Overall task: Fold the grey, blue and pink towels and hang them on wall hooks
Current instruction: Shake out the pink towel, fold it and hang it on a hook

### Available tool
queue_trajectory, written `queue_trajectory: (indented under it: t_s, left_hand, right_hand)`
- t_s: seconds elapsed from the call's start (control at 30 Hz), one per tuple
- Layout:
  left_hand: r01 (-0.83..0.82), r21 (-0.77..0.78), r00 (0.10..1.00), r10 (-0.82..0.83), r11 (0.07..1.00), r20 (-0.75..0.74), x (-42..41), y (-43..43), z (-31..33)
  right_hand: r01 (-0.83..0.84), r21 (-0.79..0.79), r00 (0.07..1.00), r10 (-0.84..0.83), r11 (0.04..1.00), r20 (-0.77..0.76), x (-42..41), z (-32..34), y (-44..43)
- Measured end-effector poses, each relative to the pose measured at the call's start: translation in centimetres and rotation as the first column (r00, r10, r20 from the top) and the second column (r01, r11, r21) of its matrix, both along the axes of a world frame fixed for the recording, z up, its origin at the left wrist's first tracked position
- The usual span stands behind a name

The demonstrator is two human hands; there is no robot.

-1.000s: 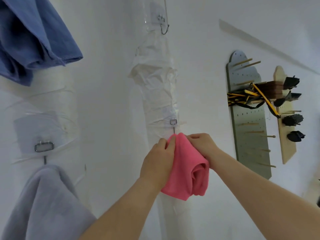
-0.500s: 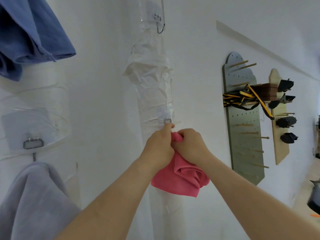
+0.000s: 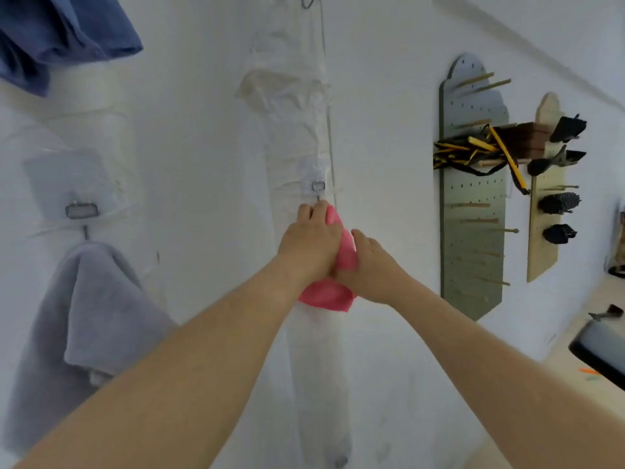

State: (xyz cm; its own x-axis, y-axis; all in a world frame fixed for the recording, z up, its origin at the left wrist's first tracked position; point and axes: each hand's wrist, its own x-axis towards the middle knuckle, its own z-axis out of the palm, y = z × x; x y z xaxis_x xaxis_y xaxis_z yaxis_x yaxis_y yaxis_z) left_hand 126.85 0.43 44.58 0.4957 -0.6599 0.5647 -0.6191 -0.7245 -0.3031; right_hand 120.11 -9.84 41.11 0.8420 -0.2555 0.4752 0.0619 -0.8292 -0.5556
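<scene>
- Head view, progress: the grey towel [image 3: 91,316] hangs in folds from the left wall hook [image 3: 82,209], and the blue towel [image 3: 61,32] hangs higher up at the top left corner, its own hook out of view. Those two look done.
- Head view, what is left: the pink towel [image 3: 328,294] is the last one. It is held against the white wall just below the middle hook [image 3: 318,186], its top edge at the hook's stem. Whether the cloth has caught on the hook I cannot tell, since the hand covers that spot. I judge the task to be in its closing step: seat the towel, then let go.
- Head view, hands: the left hand [image 3: 309,245] lies over the upper part of the pink towel, its fingers [image 3: 314,211] curled over the top edge and holding it up at the hook. The right hand [image 3: 372,265] rests against the towel's right side, lower down. Whether its fingers grip the cloth or only press it is not clear.
- Head view, the towel's look: bright pink, bunched into a small folded bundle, mostly hidden by the hands. A rounded lower fold shows beneath the wrists, and a narrow strip shows between the hands.
</scene>
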Motion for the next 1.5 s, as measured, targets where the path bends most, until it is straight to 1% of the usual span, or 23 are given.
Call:
queue_trajectory:
  t_s: [0.07,0.1,0.13,0.2,0.27,0.3,0.37,0.43,0.5,0.6,0.67,0.73,0.8,0.83,0.9,0.93,1.03,1.13,1.23,1.37,1.43,1.5]
  left_hand:
    - [-0.03,-0.003,0.995,0.029,1.0,-0.09,-0.9,-0.1,0.1]
    - [-0.017,-0.023,0.991,0.014,1.0,-0.135,-1.5,0.0,0.1]
    - [0.006,-0.074,0.988,-0.018,0.997,-0.153,-2.2,0.4,0.1]
    - [0.048,-0.246,0.989,-0.08,0.968,-0.124,-4.2,1.4,-0.6]
    - [0.067,-0.395,0.984,-0.126,0.916,-0.127,-6.6,2.1,-2.1]
    - [0.072,-0.437,0.977,-0.151,0.896,-0.149,-8.0,2.5,-3.2]
    - [0.07,-0.512,0.959,-0.199,0.856,-0.203,-11.1,3.1,-5.8]
    - [0.001,-0.584,0.938,-0.204,0.812,-0.281,-14.4,3.7,-8.9]
    - [-0.077,-0.623,0.91,-0.2,0.778,-0.363,-17.8,4.3,-12.6]
    - [-0.15,-0.569,0.848,-0.19,0.809,-0.494,-24.1,5.3,-18.9]
    - [-0.179,-0.544,0.776,-0.223,0.819,-0.591,-28.8,6.0,-23.3]
    - [-0.22,-0.534,0.674,-0.269,0.816,-0.688,-33.5,7.1,-27.2]
    - [-0.293,-0.484,0.545,-0.271,0.825,-0.793,-37.3,8.1,-30.0]
    - [-0.328,-0.452,0.492,-0.258,0.829,-0.831,-39.0,8.5,-31.5]
    - [-0.363,-0.412,0.45,-0.23,0.836,-0.863,-42.1,9.5,-34.1]
    - [-0.368,-0.392,0.427,-0.221,0.844,-0.877,-43.7,10.0,-35.4]
    - [-0.359,-0.318,0.311,-0.209,0.877,-0.927,-49.0,12.1,-39.3]
    - [-0.329,-0.284,0.242,-0.21,0.901,-0.947,-54.1,14.7,-42.8]
    - [-0.337,-0.27,0.171,-0.223,0.902,-0.96,-58.8,16.9,-45.3]
    - [-0.277,-0.191,0.167,-0.149,0.942,-0.975,-64.2,19.7,-48.7]
    - [-0.269,-0.138,0.126,-0.108,0.953,-0.986,-66.9,20.8,-50.1]
    - [-0.248,-0.116,0.083,-0.098,0.962,-0.992,-69.7,21.2,-50.9]
  right_hand:
    - [-0.027,0.005,0.999,0.027,1.0,0.019,-1.8,-0.9,-0.2]
    - [-0.04,0.014,0.999,0.039,0.999,0.035,-2.9,-1.3,-0.1]
    - [-0.057,0.024,0.996,0.056,0.998,0.069,-3.9,-1.8,0.0]
    - [-0.091,0.032,0.991,0.087,0.995,0.104,-6.3,-2.9,0.5]
    - [-0.143,0.013,0.986,0.142,0.99,0.089,-8.7,-4.0,0.9]
    - [-0.171,0.02,0.983,0.17,0.985,0.07,-10.2,-4.5,1.1]
    - [-0.223,0.081,0.975,0.222,0.971,0.021,-12.9,-5.6,1.1]
    - [-0.281,0.147,0.958,0.287,0.948,-0.024,-16.1,-6.9,1.1]
    - [-0.337,0.184,0.934,0.352,0.923,-0.057,-19.6,-8.4,1.2]
    - [-0.396,0.219,0.892,0.431,0.892,-0.14,-24.5,-11.7,1.0]
    - [-0.403,0.217,0.865,0.448,0.889,-0.228,-27.5,-14.4,0.8]
    - [-0.381,0.208,0.845,0.431,0.901,-0.317,-30.6,-17.6,0.7]
    - [-0.354,0.177,0.811,0.396,0.918,-0.431,-33.5,-21.1,0.6]
    - [-0.341,0.16,0.783,0.374,0.927,-0.497,-35.0,-23.0,0.7]
    - [-0.329,0.131,0.716,0.338,0.935,-0.611,-37.9,-26.8,1.0]
    - [-0.323,0.127,0.681,0.324,0.938,-0.657,-39.5,-28.6,1.1]
    - [-0.293,0.134,0.58,0.288,0.947,-0.762,-44.9,-33.9,2.3]
    - [-0.199,0.178,0.507,0.257,0.964,-0.823,-51.0,-38.2,4.0]
    - [-0.107,0.153,0.442,0.185,0.982,-0.878,-57.4,-41.4,5.7]
    - [-0.02,0.095,0.317,0.097,0.995,-0.943,-66.5,-44.6,7.9]
    - [0.099,0.12,0.298,0.086,0.988,-0.951,-71.4,-45.6,8.4]
    - [0.183,0.087,0.294,0.03,0.979,-0.955,-76.3,-46.1,8.5]
